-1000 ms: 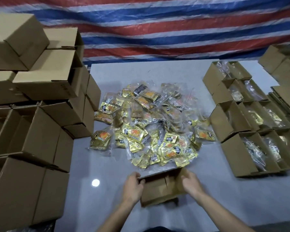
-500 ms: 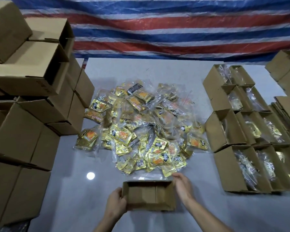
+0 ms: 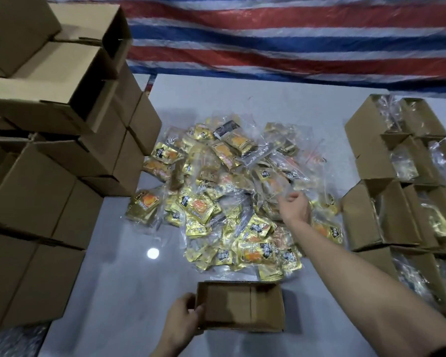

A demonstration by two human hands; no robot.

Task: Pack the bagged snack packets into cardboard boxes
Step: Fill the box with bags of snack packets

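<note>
A small open cardboard box [image 3: 240, 306] with nothing in it sits on the grey table near me. My left hand [image 3: 182, 322] grips its left wall. A big heap of clear bags holding gold snack packets [image 3: 229, 199] covers the middle of the table. My right hand [image 3: 294, 206] is stretched out over the right part of the heap, fingers curled down onto a clear bag; whether it has hold of the bag I cannot make out.
Stacked cardboard boxes [image 3: 54, 150] tower along the left edge. Rows of open boxes with bagged packets inside [image 3: 402, 191] line the right side. A striped red, white and blue tarp [image 3: 281, 34] hangs behind the grey table [image 3: 129, 266].
The box was set down upright in front of me. My right hand let go of it and reached forward to the heap; my left hand stayed on the box.
</note>
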